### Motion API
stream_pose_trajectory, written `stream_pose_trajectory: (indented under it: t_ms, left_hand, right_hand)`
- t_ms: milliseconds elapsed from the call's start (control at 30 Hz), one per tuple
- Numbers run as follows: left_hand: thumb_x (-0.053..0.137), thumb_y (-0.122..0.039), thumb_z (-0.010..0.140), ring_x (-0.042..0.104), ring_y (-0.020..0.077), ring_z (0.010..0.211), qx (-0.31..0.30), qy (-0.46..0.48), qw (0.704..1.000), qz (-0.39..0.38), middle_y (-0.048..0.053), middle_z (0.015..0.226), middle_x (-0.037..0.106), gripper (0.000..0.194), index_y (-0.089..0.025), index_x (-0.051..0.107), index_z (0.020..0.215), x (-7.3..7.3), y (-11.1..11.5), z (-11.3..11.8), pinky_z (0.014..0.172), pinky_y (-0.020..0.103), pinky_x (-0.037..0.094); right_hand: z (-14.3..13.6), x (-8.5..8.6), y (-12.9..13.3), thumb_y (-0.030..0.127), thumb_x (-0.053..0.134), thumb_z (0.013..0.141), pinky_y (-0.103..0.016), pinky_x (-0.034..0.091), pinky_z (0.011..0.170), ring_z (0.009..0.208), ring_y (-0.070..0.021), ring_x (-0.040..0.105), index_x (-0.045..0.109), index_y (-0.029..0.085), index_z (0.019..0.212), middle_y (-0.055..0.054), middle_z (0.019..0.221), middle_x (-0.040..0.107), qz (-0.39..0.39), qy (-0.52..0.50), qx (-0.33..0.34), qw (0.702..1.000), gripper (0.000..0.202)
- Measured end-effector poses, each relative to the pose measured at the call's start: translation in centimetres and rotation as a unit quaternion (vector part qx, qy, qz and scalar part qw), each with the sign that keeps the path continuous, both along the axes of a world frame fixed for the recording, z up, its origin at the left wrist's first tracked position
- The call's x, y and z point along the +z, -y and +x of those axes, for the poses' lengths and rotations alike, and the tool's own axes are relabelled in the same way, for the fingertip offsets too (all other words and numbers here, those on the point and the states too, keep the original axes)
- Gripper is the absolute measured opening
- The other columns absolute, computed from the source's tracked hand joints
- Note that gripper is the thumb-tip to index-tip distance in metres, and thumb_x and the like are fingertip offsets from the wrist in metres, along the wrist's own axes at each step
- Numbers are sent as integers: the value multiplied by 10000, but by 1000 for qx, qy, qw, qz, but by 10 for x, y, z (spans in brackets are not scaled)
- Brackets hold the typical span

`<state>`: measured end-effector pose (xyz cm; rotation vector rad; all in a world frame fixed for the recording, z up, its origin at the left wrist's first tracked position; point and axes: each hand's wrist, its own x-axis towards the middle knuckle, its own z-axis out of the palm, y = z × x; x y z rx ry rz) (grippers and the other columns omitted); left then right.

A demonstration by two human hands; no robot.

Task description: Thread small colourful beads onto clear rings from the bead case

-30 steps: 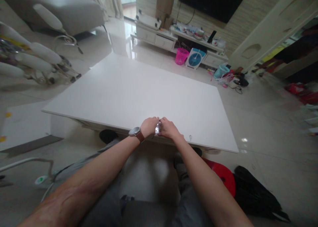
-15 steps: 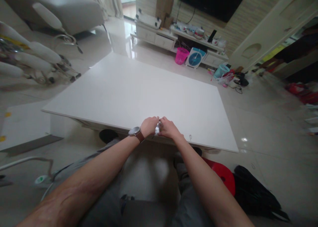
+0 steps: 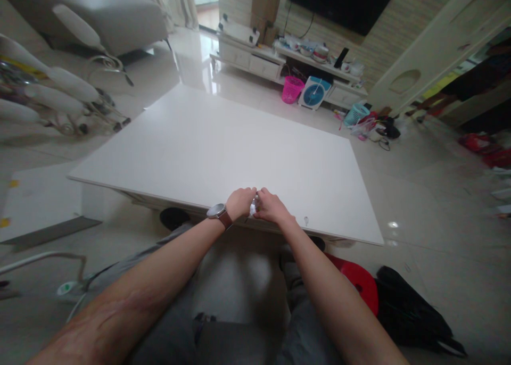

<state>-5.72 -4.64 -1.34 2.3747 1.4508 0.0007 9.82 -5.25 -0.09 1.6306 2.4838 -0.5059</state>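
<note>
Bench (image 3: 223, 141) as reference. Small shiny, transparent-looking item (image 3: 253, 209) sits between left hand (image 3: 238, 202) and right hand (image 3: 271, 206) at the bench's near edge. Fingers of both hands curl nearly closed around it; exact fingertip contact is hidden, type of item unclear. Judgement: the two-handed pinch suggests fine handling in progress, with neither hand free. Small key-like piece (image 3: 306, 221) lies on the bench, near its front edge, right of both hands.
</note>
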Motion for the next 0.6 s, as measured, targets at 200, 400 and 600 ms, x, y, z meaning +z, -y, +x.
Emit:
stream_pose_trajectory:
  t_ms: [200,400,600]
  left_hand:
    - [634,-125,849,691,295,1004,4,-7,1000,11,174,1099,680,329,-104,577,1172,2,4,0,820,367,529]
    - [570,-145,916,696,275,1022,36,-14,999,-15,165,1091,679,175,-122,643,1074,12,4,5,827,348,540]
    - [540,-152,951,610,337,1219,48,22,999,-5,246,1314,595,350,-115,603,1294,31,39,9,922,430,548]
  right_hand:
    - [1,-1,-1,325,790,748,-317,507,860,1011,-241,673,573,177,1205,-109,1204,617,7,-2,2,1000,527]
    - [0,-2,0,399,833,759,-336,512,831,1068,-269,651,629,237,1141,-88,1160,660,6,26,-20,999,462]
    - [-3,-6,-3,323,666,916,-349,504,890,1124,-255,634,599,254,1236,-95,1263,659,17,10,-48,999,335]
